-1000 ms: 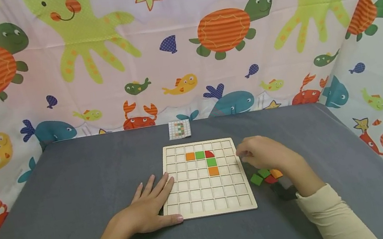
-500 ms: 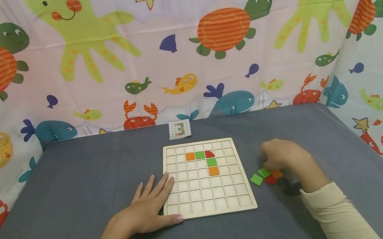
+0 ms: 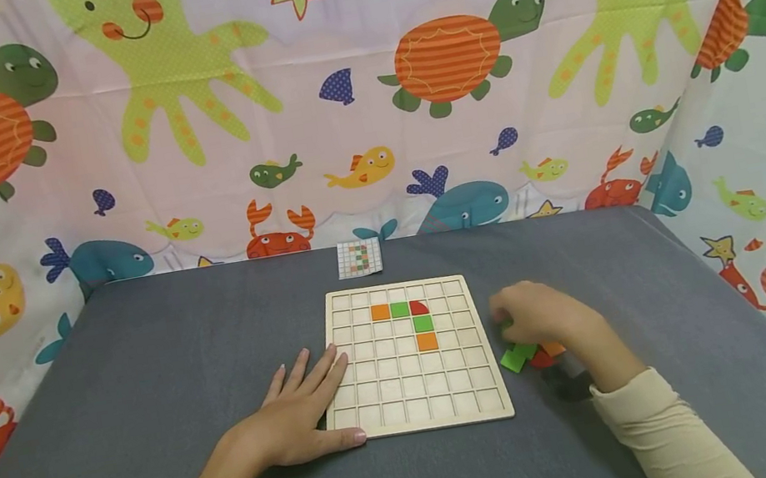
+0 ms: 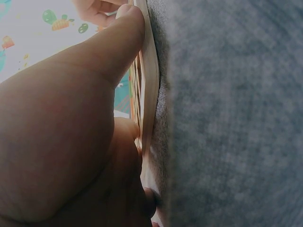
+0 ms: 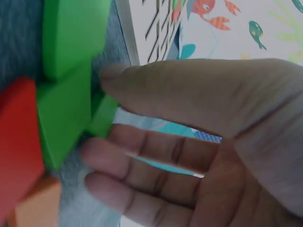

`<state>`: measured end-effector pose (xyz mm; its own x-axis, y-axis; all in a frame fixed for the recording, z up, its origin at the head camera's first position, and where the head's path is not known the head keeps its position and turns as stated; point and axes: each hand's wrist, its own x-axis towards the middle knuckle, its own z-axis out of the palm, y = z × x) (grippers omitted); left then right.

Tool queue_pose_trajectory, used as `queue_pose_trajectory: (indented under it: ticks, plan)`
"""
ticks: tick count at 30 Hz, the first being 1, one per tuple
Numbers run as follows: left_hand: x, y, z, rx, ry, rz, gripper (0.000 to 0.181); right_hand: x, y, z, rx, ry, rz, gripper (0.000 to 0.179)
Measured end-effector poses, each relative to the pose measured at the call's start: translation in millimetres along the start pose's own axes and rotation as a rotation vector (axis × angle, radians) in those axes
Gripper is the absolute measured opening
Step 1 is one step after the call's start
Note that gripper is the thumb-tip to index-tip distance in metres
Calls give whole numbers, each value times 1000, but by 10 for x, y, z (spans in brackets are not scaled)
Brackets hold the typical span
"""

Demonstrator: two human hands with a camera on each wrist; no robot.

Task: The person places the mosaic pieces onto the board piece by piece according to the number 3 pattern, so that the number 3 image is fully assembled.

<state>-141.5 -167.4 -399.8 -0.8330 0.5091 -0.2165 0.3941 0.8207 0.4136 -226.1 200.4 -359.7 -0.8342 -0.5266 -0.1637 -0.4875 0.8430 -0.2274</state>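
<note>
My right hand (image 3: 536, 313) is over the right side of the wooden grid board (image 3: 382, 417), beside a small pile of tiles. In the right wrist view, its thumb and fingertips pinch a green tile (image 5: 104, 115). Close by lie another green tile (image 5: 66, 113), a red tile (image 3: 542, 359) with a curved edge and an orange tile (image 3: 553, 347), partly covered by the hand. My left hand (image 3: 299, 418) rests with spread fingers on the board's left edge, thumb at its near corner. Set in the grid are orange, green and red tiles, such as the red one (image 3: 419, 307).
Behind the board lies a small printed card (image 3: 359, 259) showing a grid with coloured squares. Grey cloth (image 3: 151, 396) covers the table. A curtain (image 3: 349, 126) with sea animals hangs along the back and sides.
My right hand went from beside the board's edge back to the pile, then moved left and now pinches a green tile. My left hand stayed still.
</note>
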Motion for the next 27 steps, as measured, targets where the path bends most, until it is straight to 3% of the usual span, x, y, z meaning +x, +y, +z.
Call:
queue_pose_trajectory:
  ticks: [5,12,27]
  plan:
    - [1,8,-4,2,-1,-4,106,62,-57,63,17,53,-67,22]
    - [-1,16,-9,1,0,-4,105,98,-82,109,-4,47,-38,19]
    - [7,-16,26,-11,9,7,108,74,-115,59,36,96,-110,15]
